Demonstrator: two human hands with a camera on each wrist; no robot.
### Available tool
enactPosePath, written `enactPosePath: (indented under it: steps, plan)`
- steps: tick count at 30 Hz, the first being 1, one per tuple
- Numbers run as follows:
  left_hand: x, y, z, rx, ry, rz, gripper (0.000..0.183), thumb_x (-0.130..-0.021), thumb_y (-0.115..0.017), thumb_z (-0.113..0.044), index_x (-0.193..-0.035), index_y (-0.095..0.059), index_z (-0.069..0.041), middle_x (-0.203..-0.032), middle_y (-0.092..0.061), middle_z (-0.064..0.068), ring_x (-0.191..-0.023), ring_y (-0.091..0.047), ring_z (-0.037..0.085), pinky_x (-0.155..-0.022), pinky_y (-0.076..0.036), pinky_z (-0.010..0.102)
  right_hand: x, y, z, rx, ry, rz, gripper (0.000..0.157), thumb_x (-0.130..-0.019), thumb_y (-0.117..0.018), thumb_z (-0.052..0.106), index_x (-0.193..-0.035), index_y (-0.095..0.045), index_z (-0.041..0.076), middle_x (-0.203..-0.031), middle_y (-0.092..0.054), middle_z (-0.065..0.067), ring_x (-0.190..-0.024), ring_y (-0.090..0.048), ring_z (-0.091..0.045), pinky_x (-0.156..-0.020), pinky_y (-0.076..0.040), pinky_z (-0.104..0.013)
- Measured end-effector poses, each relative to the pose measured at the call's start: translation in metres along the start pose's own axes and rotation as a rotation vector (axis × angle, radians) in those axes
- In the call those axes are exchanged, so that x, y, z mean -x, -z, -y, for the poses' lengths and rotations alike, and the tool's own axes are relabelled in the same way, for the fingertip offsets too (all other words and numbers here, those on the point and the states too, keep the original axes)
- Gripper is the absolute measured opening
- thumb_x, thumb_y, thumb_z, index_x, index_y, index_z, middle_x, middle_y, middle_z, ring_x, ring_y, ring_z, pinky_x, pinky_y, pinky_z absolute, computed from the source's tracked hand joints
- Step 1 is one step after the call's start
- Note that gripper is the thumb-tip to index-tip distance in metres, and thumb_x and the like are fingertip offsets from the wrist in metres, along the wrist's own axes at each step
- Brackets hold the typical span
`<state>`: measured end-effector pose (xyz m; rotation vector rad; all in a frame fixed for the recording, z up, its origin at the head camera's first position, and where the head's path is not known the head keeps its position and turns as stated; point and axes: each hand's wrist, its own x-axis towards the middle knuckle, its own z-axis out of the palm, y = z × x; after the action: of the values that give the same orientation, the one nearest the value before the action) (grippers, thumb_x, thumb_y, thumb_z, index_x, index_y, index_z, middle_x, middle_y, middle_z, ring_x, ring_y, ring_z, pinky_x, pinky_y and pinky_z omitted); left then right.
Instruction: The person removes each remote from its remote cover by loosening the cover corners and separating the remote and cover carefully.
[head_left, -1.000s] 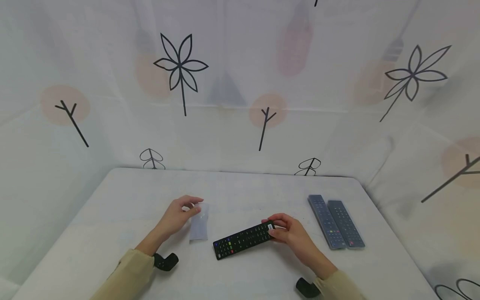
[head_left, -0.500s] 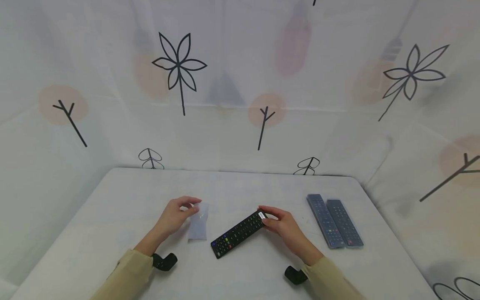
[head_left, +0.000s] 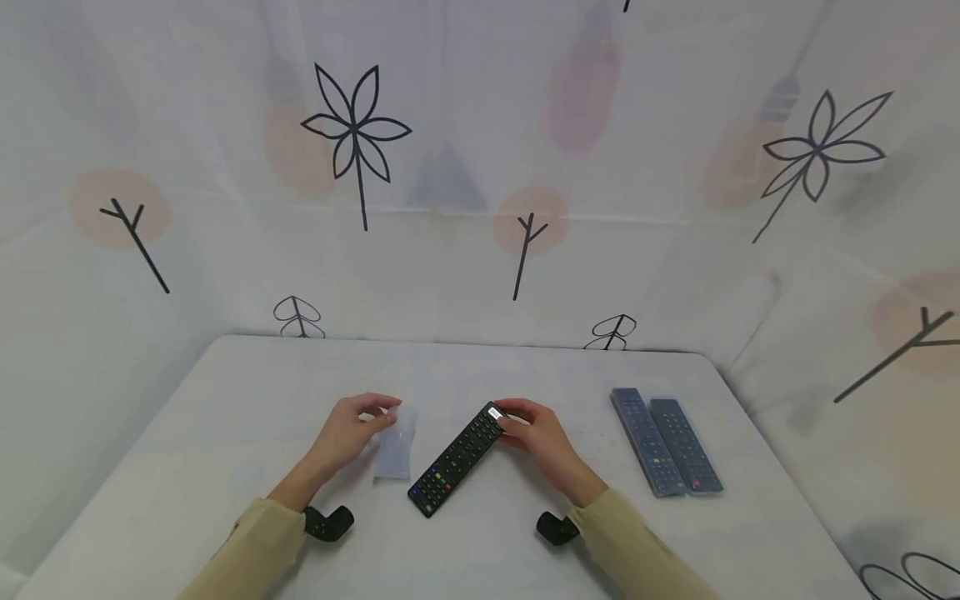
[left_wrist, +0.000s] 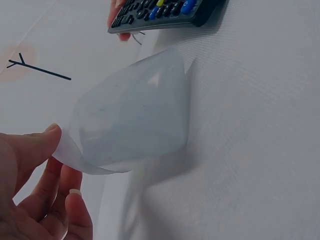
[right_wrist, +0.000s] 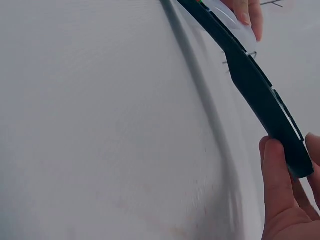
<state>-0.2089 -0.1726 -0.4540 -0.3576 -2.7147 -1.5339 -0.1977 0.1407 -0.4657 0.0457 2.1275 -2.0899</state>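
My left hand (head_left: 352,429) pinches the top end of a clear plastic sleeve (head_left: 394,446) between thumb and fingers. In the left wrist view the thin sleeve (left_wrist: 132,112) bulges slightly, its far end down by the table. With thumb and fingers my right hand (head_left: 543,437) grips the far end of a black remote control (head_left: 457,458), which slants with its near end low toward the sleeve's bottom. Seen from the side in the right wrist view, the remote (right_wrist: 260,95) is tilted, its gripped end raised off the table. Remote and sleeve are apart in the head view.
Two more remotes in clear covers, one (head_left: 648,442) and another (head_left: 686,446), lie side by side on the right of the white table (head_left: 480,558). A patterned white cloth (head_left: 450,275) hangs behind and around the table. Each wrist wears a black device.
The right hand has moved left with the remote and turned it steeper, bringing it closer to the sleeve. My left hand and the sleeve have hardly moved.
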Motion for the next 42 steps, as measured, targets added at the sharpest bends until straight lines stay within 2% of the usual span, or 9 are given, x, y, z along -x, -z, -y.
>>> enactPosePath:
  steps: [6,13,19,25,28,34,42]
  plan:
    - [-0.003,-0.001,0.002,-0.010,0.018,-0.005,0.024,-0.092,-0.071,-0.014,-0.117,-0.072,-0.010,-0.107,-0.070,0.004,-0.096,-0.061,0.020,-0.078,-0.047,0.035,-0.010,-0.012,0.001,0.061,0.018,0.050,0.043,-0.090,-0.064,-0.001,-0.132,-0.061,0.001,-0.135,-0.056,-0.020,-0.106,-0.062,-0.021,-0.089,-0.053,-0.034]
    - [-0.007,-0.004,0.005,-0.016,0.032,-0.018,0.024,-0.091,-0.072,-0.011,-0.115,-0.072,-0.010,-0.109,-0.069,0.005,-0.096,-0.062,0.021,-0.076,-0.047,0.034,-0.019,-0.027,-0.001,0.157,0.045,0.076,0.056,-0.085,-0.070,-0.003,-0.139,-0.054,0.001,-0.138,-0.051,-0.021,-0.114,-0.060,-0.028,-0.094,-0.048,-0.040]
    - [-0.011,-0.005,0.009,-0.029,0.042,-0.019,0.023,-0.091,-0.072,-0.011,-0.114,-0.072,-0.008,-0.111,-0.069,0.006,-0.098,-0.062,0.023,-0.076,-0.048,0.034,-0.028,-0.035,-0.006,0.112,0.071,0.067,0.056,-0.083,-0.069,-0.011,-0.136,-0.054,-0.005,-0.130,-0.060,-0.024,-0.111,-0.063,-0.031,-0.090,-0.051,-0.037]
    - [-0.012,-0.006,0.013,-0.055,0.069,-0.037,0.022,-0.091,-0.072,-0.012,-0.112,-0.073,-0.008,-0.111,-0.070,0.006,-0.099,-0.062,0.024,-0.078,-0.049,0.035,-0.024,-0.046,0.004,0.086,0.086,0.048,0.047,-0.084,-0.067,-0.014,-0.130,-0.058,-0.007,-0.128,-0.060,-0.027,-0.113,-0.063,-0.035,-0.088,-0.053,-0.036]
    - [-0.012,-0.007,0.015,-0.055,0.073,-0.039,0.022,-0.091,-0.072,-0.012,-0.112,-0.073,-0.008,-0.111,-0.070,0.007,-0.098,-0.063,0.024,-0.079,-0.050,0.036,-0.025,-0.053,0.000,0.069,0.097,0.053,0.048,-0.084,-0.068,-0.013,-0.130,-0.059,-0.004,-0.130,-0.059,-0.026,-0.115,-0.062,-0.033,-0.088,-0.053,-0.036]
    - [-0.011,-0.007,0.013,-0.051,0.080,-0.034,0.022,-0.091,-0.071,-0.012,-0.113,-0.072,-0.008,-0.113,-0.070,0.007,-0.099,-0.062,0.023,-0.078,-0.050,0.034,-0.031,-0.065,-0.009,0.106,0.104,0.049,0.056,-0.080,-0.070,-0.015,-0.133,-0.060,0.003,-0.139,-0.054,-0.023,-0.125,-0.055,-0.036,-0.094,-0.051,-0.038]
    - [-0.009,-0.009,0.010,-0.065,0.089,-0.032,0.023,-0.091,-0.071,-0.013,-0.114,-0.072,-0.008,-0.113,-0.070,0.008,-0.098,-0.062,0.024,-0.077,-0.050,0.034,-0.031,-0.073,-0.008,0.127,0.105,0.084,0.052,-0.081,-0.069,-0.016,-0.128,-0.064,0.006,-0.151,-0.043,-0.017,-0.135,-0.043,-0.039,-0.103,-0.043,-0.039]
